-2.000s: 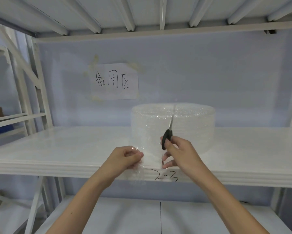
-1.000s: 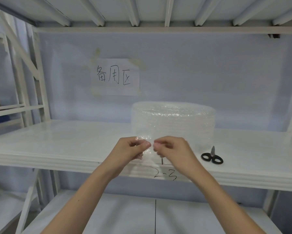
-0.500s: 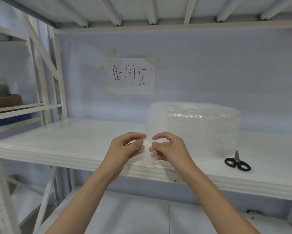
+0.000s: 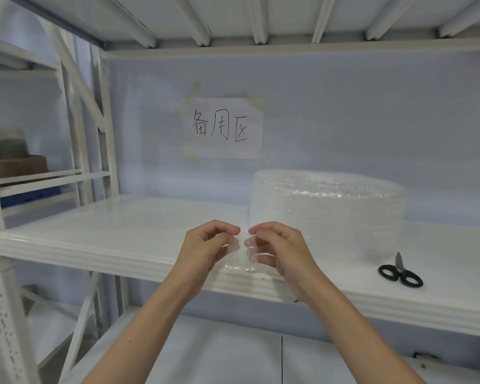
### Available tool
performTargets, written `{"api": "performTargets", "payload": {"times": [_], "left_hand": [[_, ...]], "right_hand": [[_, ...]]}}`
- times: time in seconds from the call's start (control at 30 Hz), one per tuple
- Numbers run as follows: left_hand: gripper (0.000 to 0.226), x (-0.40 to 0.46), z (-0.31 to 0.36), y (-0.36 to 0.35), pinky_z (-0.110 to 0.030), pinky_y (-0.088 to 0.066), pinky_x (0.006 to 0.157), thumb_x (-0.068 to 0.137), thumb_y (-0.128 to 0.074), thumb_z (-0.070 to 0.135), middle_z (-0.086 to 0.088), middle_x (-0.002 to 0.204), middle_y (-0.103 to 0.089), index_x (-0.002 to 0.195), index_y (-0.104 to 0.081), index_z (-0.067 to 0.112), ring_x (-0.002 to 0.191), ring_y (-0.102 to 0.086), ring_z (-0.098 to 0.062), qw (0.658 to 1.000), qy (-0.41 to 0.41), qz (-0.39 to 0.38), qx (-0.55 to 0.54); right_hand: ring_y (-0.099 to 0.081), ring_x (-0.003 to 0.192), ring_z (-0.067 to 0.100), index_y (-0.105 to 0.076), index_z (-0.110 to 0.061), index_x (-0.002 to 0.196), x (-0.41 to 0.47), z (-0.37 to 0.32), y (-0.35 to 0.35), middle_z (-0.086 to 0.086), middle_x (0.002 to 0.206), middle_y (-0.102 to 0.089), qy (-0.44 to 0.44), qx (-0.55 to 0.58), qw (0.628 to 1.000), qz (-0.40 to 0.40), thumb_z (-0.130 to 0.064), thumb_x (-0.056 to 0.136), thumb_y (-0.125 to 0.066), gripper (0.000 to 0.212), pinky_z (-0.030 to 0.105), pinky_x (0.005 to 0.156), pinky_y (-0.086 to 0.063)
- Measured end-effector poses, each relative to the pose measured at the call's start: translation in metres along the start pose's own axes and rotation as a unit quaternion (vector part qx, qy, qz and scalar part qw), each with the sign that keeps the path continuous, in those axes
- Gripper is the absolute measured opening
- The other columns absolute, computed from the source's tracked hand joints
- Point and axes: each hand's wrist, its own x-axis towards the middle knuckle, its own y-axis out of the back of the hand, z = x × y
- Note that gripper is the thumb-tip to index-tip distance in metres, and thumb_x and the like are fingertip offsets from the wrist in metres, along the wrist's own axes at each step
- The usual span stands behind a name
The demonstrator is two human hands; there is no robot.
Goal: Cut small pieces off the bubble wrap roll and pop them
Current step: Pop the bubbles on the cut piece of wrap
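The left hand pinches the left edge of a small cut piece of bubble wrap, thumb and fingers clamped on it; the right hand pinches the right edge the same way, thumb tips nearly meeting above the film. The piece hangs between them, in front of the shelf edge and apart from the roll. The step looks like popping: it should go best if each thumb pad presses one bubble squarely against the forefinger behind it, working across row by row, with the film kept taut so bubbles do not slide aside. The piece is clear, nearly invisible but for glints and a faint dimpled texture; whether any bubbles are flat yet I cannot tell. The roll stands on end on the shelf, a broad, cloudy-white drum. Farther right the scissors lie closed on the shelf, near its front edge.
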Motion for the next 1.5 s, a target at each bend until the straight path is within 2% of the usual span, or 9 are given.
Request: {"api": "performTargets", "payload": {"times": [0.17,0.3,0.43,0.57,0.8,0.93,1.03,1.2,1.5], "left_hand": [[0.033,-0.001,-0.002,0.004,-0.023,-0.056,0.073,0.09,-0.05,-0.005,-0.007,0.089,-0.072,0.073,-0.075,0.007,0.083,-0.065,-0.019,1.0,0.014,-0.009,-0.018],[0.014,0.0,-0.003,0.016,-0.03,-0.053,0.075,0.09,-0.063,0.012,-0.005,0.1,-0.07,0.1,-0.071,0.017,0.078,-0.063,-0.02,0.999,0.047,-0.012,-0.014],[0.03,0.002,-0.003,0.032,-0.042,-0.061,0.081,0.089,-0.069,0.013,-0.013,0.091,-0.071,0.117,-0.061,0.017,0.069,-0.065,-0.023,0.993,0.101,-0.008,0.061],[0.028,0.01,0.002,0.055,-0.034,-0.062,0.072,0.086,-0.07,0.011,-0.018,0.091,-0.074,0.113,-0.062,0.014,0.065,-0.069,-0.019,0.98,0.095,0.062,0.166],[0.01,0.034,-0.005,0.103,-0.036,-0.047,0.089,0.078,-0.067,0.036,0.014,0.07,-0.07,0.087,-0.065,0.031,0.081,-0.067,-0.016,0.868,0.08,0.159,0.463],[0.013,0.036,-0.01,0.113,-0.034,-0.027,0.084,0.081,-0.062,0.038,0.018,0.086,-0.066,0.093,-0.065,0.033,0.092,-0.059,-0.014,0.822,0.088,0.172,0.535],[0.015,0.037,-0.012,0.117,-0.034,-0.027,0.085,0.083,-0.062,0.041,0.017,0.095,-0.064,0.097,-0.063,0.035,0.094,-0.058,-0.012,0.831,0.072,0.175,0.524],[0.009,0.036,-0.011,0.114,-0.036,-0.031,0.086,0.087,-0.061,0.042,0.02,0.089,-0.064,0.092,-0.064,0.035,0.09,-0.059,-0.011,0.852,0.055,0.186,0.487],[0.009,0.016,-0.011,0.019,-0.041,-0.045,0.091,0.089,-0.058,0.032,0.022,0.091,-0.069,0.083,-0.066,0.032,0.076,-0.062,-0.009,0.905,-0.059,0.111,0.406]], "right_hand": [[-0.061,0.064,0.02,-0.069,-0.003,0.085,0.005,0.001,-0.004,0.011,0.073,-0.066,0.007,-0.052,0.999,-0.003,-0.006,0.082,-0.071,0.004,0.026,0.063,-0.056],[-0.061,0.06,0.015,-0.067,-0.005,0.09,0.019,0.006,-0.012,0.008,0.072,-0.065,0.015,-0.076,0.997,0.007,-0.002,0.082,-0.07,0.009,0.024,0.061,-0.056],[-0.061,0.062,0.017,-0.066,-0.004,0.097,0.041,0.015,-0.027,0.011,0.075,-0.065,0.024,-0.09,0.995,0.024,-0.004,0.082,-0.069,0.015,0.024,0.062,-0.056],[-0.06,0.063,0.019,-0.066,-0.006,0.098,0.07,0.027,-0.05,0.011,0.077,-0.066,0.01,-0.119,0.993,0.027,-0.007,0.082,-0.069,0.017,0.026,0.061,-0.055],[-0.063,0.069,0.011,-0.073,-0.01,0.087,0.108,0.06,-0.086,0.003,0.087,-0.073,0.011,-0.232,0.973,-0.008,-0.016,0.078,-0.073,0.011,0.02,0.064,-0.05],[-0.068,0.082,0.016,-0.072,-0.02,0.083,0.121,0.075,-0.1,-0.005,0.088,-0.072,0.026,-0.348,0.937,0.0,-0.028,0.075,-0.069,0.011,0.036,0.078,-0.057],[-0.065,0.085,0.018,-0.068,-0.021,0.085,0.123,0.081,-0.102,-0.003,0.097,-0.068,0.051,-0.42,0.906,0.004,-0.032,0.08,-0.065,0.013,0.038,0.077,-0.055],[-0.059,0.087,0.018,-0.067,-0.017,0.093,0.113,0.076,-0.091,0.002,0.109,-0.058,0.087,-0.404,0.911,0.02,-0.029,0.091,-0.054,0.018,0.029,0.071,-0.042],[-0.061,0.068,0.023,-0.064,-0.012,0.08,0.026,0.01,-0.023,0.0,0.082,-0.065,0.142,-0.372,0.915,0.061,-0.022,0.086,-0.052,0.016,0.038,0.061,-0.055]]}}
